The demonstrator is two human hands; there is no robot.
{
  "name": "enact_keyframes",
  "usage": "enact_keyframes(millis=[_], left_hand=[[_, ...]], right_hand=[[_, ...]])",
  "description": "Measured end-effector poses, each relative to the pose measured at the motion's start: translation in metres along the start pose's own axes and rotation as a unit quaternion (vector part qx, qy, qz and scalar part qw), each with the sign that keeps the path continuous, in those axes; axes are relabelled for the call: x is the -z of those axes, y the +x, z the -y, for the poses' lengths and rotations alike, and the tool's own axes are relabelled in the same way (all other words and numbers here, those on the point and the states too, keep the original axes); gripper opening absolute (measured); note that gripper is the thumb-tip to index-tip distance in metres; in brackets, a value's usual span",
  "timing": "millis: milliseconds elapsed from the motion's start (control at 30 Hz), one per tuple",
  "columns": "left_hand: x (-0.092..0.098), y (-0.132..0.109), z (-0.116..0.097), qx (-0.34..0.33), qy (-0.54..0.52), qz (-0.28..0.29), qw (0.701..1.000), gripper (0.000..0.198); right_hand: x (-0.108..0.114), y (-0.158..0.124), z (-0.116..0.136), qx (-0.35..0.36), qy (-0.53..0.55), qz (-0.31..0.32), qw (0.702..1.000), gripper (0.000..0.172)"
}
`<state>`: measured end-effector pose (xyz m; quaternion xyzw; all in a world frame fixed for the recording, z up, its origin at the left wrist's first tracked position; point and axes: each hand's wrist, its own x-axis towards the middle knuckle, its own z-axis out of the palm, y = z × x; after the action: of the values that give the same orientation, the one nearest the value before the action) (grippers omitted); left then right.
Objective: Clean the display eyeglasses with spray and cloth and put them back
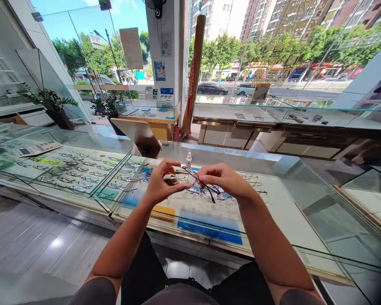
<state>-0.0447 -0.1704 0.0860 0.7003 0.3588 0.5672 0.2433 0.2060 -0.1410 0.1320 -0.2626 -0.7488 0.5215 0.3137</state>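
Observation:
A pair of eyeglasses (194,173) with thin dark frames is held up over the glass counter between both hands. My left hand (159,183) grips one side of it, thumb below and fingers above the lens. A bunched pale grey piece, which looks like a cloth (170,179), is tucked in that same hand. My right hand (225,179) pinches the other side of the frame near the hinge, and a dark temple arm hangs below its fingers. Just beyond the hands, a small white bottle (189,159) stands upright on the counter top.
Under the glass of the display counter (282,203) lie rows of eyeglasses (82,171), a blue sheet (209,226) and a yellow-orange piece (162,213). A brown-backed stand (136,133) rises at the back left. More display cases and a wooden post (195,72) stand beyond, by the windows.

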Motion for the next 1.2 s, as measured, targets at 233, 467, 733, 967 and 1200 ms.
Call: enact_keyframes(millis=[233, 467, 733, 967, 1200], left_hand=[[-0.032, -0.036, 0.024, -0.006, 0.004, 0.007, 1.000, 0.051], [-0.094, -0.046, 0.045, -0.051, 0.091, 0.192, 0.976, 0.017], [-0.125, -0.056, 0.077, -0.064, 0.194, 0.308, 0.929, 0.022], [-0.077, -0.061, 0.037, 0.063, 0.067, -0.075, 0.993, 0.012], [-0.049, -0.079, -0.011, 0.194, 0.004, -0.014, 0.981, 0.037]], right_hand=[[0.004, -0.058, -0.020, -0.041, -0.040, -0.175, 0.983, 0.050], [0.001, -0.094, -0.046, -0.063, 0.023, -0.329, 0.942, 0.043], [-0.024, -0.092, -0.059, -0.068, 0.148, -0.400, 0.902, 0.042], [-0.053, -0.077, -0.066, -0.014, 0.083, -0.396, 0.914, 0.035], [-0.106, -0.047, -0.068, 0.063, -0.169, -0.388, 0.904, 0.027]])
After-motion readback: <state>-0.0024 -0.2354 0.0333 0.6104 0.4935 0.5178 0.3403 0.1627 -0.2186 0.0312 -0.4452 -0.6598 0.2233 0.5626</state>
